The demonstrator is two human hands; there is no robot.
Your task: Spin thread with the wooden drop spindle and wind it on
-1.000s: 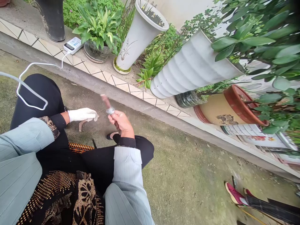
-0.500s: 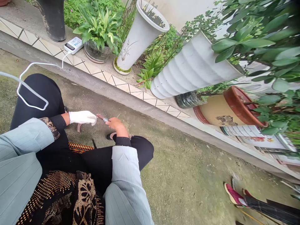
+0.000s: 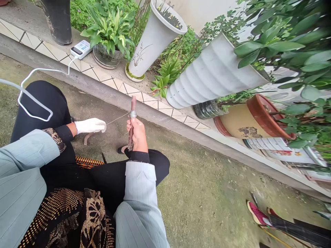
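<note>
My right hand [image 3: 138, 132] is closed around a brown wooden stick [image 3: 133, 103], which it holds upright. Silvery wire [image 3: 132, 114] is wound in a coil round the stick just above my thumb. From the coil a thin strand runs left to my left hand [image 3: 90, 125], which wears a white glove. Those gloved fingers are closed on the strand's other end. Below the glove a curved brown piece [image 3: 88, 138] shows; whether the left hand touches it, I cannot tell.
Potted plants line a tiled ledge, among them a tall white planter [image 3: 150, 41] and a ribbed planter [image 3: 212, 75]. A white device [image 3: 81, 49] with a cable [image 3: 49, 70] sits on the ledge. Another person's red shoe [image 3: 256, 213] is at lower right on the concrete.
My right hand has moved right, away from the glove, and turned the stick upright. The wire strand now stretches visibly between both hands. My left hand has hardly moved.
</note>
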